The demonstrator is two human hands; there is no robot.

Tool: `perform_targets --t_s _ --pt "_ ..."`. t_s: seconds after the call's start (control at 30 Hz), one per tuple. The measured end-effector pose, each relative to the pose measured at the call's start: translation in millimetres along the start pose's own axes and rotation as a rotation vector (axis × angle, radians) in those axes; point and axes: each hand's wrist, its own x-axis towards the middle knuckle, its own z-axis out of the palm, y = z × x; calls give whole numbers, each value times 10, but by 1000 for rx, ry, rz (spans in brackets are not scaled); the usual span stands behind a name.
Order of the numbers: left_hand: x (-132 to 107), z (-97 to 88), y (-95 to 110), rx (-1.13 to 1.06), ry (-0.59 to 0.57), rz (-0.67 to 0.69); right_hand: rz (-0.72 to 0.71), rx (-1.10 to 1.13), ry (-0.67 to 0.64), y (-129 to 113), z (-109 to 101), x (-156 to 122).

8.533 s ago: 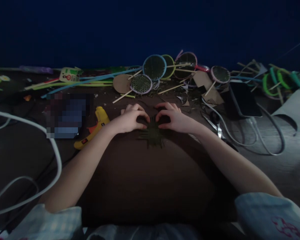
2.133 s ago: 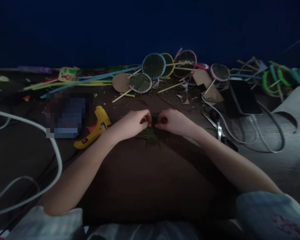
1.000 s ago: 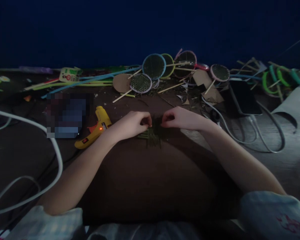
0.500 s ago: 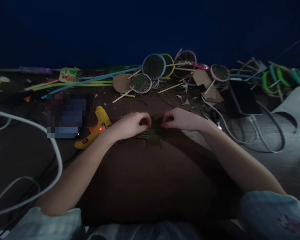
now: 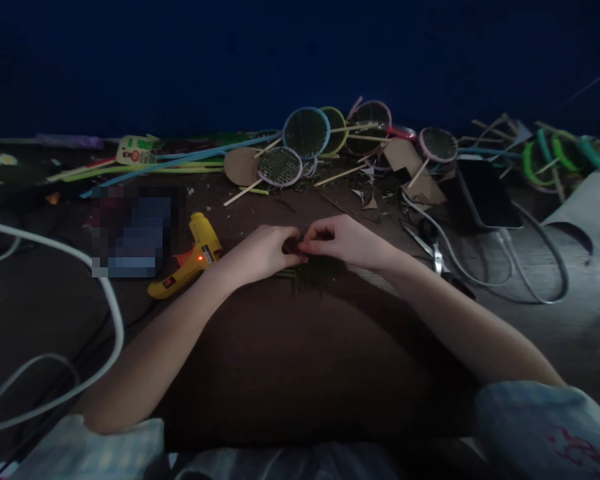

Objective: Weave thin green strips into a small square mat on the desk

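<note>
A small woven patch of thin dark green strips (image 5: 313,277), like grass blades, lies on the dark table in front of me. My left hand (image 5: 267,253) is at its upper left side, thumb and fingers curled into a pinch. From the right, my right hand (image 5: 343,241) reaches in with thumb and fingertips pressed together. The fingertips of both hands meet or nearly meet above the patch and cover its upper part. Whatever is between the fingers is too dark and small to make out.
A yellow glue gun (image 5: 186,263) with a lit red light lies by my left forearm. Scissors (image 5: 434,250) and a phone (image 5: 489,193) with a white cable lie right. Along the back are round woven fans (image 5: 307,133) on sticks and cardboard pieces (image 5: 415,170). A white cable (image 5: 113,303) loops left.
My right hand has moved left to my left hand's fingertips, over the woven patch. More of the scissors shows now. My left hand has hardly moved.
</note>
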Motion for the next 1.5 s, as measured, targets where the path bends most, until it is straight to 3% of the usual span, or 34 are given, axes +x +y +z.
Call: perform_targets --t_s 0.17,0.33,0.6,1.23,1.5 --pt "-1 10 -10 -3 21 -6 -46 81 32 24 34 19" --pt "-17 -16 -11 -63 7 -10 -44 -95 255 129 -17 55" --pt "4 -34 -33 -57 -7 -17 -150 -406 268 262 118 99" --pt "11 -42 -78 -62 -42 -4 -240 -685 244 228 123 45" --pt "5 -68 -54 -61 -56 1 -232 -643 218 236 124 80"
